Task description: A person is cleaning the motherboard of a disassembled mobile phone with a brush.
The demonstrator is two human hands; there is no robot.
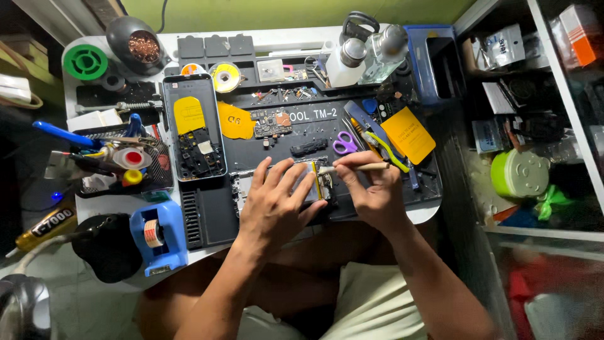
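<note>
My left hand (277, 201) lies flat over a phone part (242, 187) on the black work mat (207, 214), its fingers pressing it down. My right hand (371, 189) grips a thin wooden-handled brush (358, 167), whose tip points left at the part's right edge, close to my left fingertips. An opened phone body (194, 129) with a yellow sticker lies upright on the mat to the left. A small circuit board (272, 123) rests further back.
Purple scissors (344, 143), an orange-yellow card (408, 134) and tweezers sit at the mat's right. A blue tape dispenser (158, 236), a glue tube (44, 228) and a tool basket (123, 160) stand left. Bottles (368, 56) are at the back. Shelves are at the right.
</note>
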